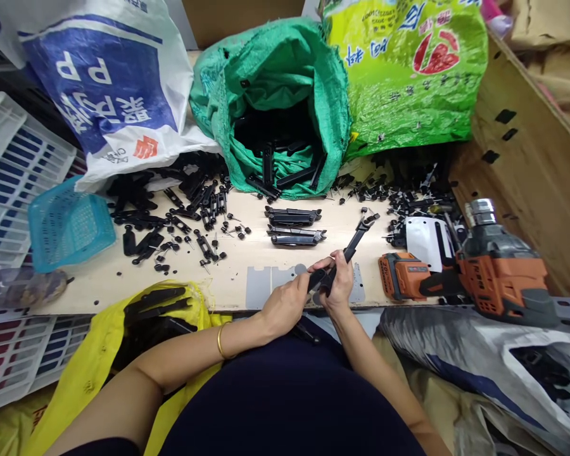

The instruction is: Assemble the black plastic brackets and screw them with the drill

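Both hands meet at the table's front edge. My left hand (287,304) is closed around the lower end of a long black plastic part (354,239). My right hand (338,278) pinches the same part a little higher up, fingers curled over it. The part angles up and to the right, its far end hanging over the table. A gold bangle sits on my left wrist. Two finished-looking black assemblies (294,225) lie side by side on the table just beyond my hands.
A green woven sack (308,76) of black parts lies open at the back. Loose black pieces and small screws (180,215) cover the left and right. An orange power drill (484,269) rests at right. A blue basket (66,221) and a yellow bag (99,342) are at left.
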A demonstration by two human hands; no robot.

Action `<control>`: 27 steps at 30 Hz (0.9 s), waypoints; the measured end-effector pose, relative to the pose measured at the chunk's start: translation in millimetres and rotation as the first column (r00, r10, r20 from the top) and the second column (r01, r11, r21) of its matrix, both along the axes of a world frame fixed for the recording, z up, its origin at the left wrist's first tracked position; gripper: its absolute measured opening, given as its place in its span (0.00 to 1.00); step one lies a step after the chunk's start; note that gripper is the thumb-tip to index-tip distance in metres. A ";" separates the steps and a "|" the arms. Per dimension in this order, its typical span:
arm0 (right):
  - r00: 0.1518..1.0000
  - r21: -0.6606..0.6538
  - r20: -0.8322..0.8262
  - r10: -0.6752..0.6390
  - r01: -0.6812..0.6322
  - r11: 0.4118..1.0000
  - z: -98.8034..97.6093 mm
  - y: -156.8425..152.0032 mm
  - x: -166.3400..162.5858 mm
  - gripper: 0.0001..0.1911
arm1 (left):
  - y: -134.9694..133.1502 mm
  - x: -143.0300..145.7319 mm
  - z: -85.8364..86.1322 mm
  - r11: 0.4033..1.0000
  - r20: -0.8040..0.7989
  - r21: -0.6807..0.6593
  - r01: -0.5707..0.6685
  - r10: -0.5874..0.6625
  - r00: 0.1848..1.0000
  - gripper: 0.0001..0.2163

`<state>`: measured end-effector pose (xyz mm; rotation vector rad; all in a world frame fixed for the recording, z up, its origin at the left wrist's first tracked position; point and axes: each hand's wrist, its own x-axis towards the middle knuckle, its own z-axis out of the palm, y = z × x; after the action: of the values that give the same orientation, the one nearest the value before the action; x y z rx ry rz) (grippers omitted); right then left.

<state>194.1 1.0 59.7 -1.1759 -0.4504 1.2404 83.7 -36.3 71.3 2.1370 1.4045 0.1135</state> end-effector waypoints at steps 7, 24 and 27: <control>0.965 -0.056 0.257 0.055 -0.042 0.998 -29.5 -4.1 22.2 0.19 | 35.5 -20.8 -20.2 0.989 -0.075 0.023 0.147 -0.144 0.987 0.13; -0.174 -0.243 0.970 0.171 -0.744 0.623 -88.2 13.1 60.0 0.22 | 64.1 -41.0 -80.2 0.901 -0.059 0.333 0.278 -0.274 0.960 0.13; -0.159 -0.236 0.971 0.181 -0.776 0.586 -90.8 15.3 65.2 0.21 | 64.5 -40.4 -80.0 0.897 -0.060 0.344 0.279 -0.276 0.959 0.12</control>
<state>259.3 16.3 -31.1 -1.2661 -2.4539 0.5689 43.3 28.2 -8.7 2.6125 1.1312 0.2591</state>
